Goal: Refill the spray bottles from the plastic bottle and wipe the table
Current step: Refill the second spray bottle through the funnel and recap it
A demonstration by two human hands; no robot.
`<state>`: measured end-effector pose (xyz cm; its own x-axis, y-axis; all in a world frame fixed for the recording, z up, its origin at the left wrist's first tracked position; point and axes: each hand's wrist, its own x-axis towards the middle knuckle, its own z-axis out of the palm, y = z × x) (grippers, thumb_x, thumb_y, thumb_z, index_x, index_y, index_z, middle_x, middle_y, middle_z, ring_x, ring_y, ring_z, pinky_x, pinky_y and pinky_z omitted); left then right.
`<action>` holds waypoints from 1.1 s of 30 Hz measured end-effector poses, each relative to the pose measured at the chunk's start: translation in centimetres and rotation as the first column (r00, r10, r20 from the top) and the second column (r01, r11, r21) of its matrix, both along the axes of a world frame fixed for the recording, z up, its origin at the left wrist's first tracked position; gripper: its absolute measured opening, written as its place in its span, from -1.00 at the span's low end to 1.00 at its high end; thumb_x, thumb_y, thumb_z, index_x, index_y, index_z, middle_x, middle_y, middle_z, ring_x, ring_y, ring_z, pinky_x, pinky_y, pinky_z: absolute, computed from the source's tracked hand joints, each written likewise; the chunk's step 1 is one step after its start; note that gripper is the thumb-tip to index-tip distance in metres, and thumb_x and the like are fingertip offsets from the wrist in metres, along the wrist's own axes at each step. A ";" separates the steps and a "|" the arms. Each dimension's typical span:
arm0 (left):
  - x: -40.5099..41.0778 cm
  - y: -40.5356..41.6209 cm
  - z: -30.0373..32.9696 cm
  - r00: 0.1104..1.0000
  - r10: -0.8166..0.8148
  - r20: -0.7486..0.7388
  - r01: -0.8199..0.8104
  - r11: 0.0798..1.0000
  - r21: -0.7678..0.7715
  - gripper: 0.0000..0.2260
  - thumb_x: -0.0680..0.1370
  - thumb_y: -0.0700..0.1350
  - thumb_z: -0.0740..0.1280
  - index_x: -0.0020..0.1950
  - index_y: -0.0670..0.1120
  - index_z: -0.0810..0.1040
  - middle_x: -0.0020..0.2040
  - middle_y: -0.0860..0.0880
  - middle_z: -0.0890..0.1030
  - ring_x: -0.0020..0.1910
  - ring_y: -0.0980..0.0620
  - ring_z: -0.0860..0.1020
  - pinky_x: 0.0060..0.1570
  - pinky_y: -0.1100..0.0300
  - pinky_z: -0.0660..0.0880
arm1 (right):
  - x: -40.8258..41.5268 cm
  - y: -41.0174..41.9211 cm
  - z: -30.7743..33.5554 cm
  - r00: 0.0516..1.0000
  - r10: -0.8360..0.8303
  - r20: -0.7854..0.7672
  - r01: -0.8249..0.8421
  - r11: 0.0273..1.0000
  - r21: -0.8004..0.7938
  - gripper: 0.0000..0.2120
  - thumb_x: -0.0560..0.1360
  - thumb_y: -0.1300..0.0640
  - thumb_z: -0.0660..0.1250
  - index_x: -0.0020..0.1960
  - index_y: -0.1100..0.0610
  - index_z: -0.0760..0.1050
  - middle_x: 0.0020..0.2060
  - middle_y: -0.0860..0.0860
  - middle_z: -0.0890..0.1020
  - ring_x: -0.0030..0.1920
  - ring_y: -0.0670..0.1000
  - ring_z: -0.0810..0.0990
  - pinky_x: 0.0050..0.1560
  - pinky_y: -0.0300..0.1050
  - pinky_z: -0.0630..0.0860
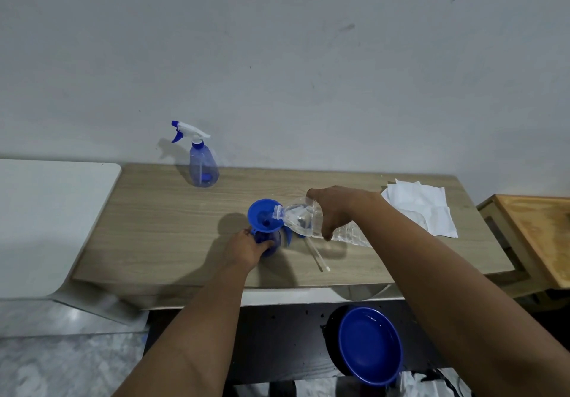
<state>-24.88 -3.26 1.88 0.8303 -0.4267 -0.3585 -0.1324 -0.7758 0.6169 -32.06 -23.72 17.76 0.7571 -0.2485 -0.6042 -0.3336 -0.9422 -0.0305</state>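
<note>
On the tabletop (160, 220) your left hand (246, 247) grips the spray bottle (271, 242) (funnel (262, 216) seated); your right hand (334, 211) tilts the plastic bottle (303, 219), pouring. Next, level off before overflow.

- counter (148, 227) left half bare, open passage
- spray bottle (203, 162) blocks upper left edge
- tissues (422, 205) cover right end
- dip tube (317, 256) lies centre-front

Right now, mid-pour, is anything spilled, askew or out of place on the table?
No spill shows on the table. The removed sprayer head lies loose beside the spray bottle, its tube pointing toward the front edge. The paper towels look crumpled and partly damp. The funnel sits slightly tilted.
</note>
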 end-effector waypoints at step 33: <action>0.8 0.2 -0.3 1.000 0.007 -0.027 -0.008 0.999 -0.034 -0.60 0.48 0.14 0.45 0.17 -0.09 0.52 -0.14 0.06 0.51 -0.21 0.11 0.44 -0.38 0.43 0.20 | 4.3 -6.3 -5.8 0.281 -0.785 0.552 0.259 0.616 0.744 -0.14 0.27 -0.01 0.73 0.42 -0.05 0.33 0.20 0.04 0.59 0.22 0.07 0.59 0.25 0.00 0.54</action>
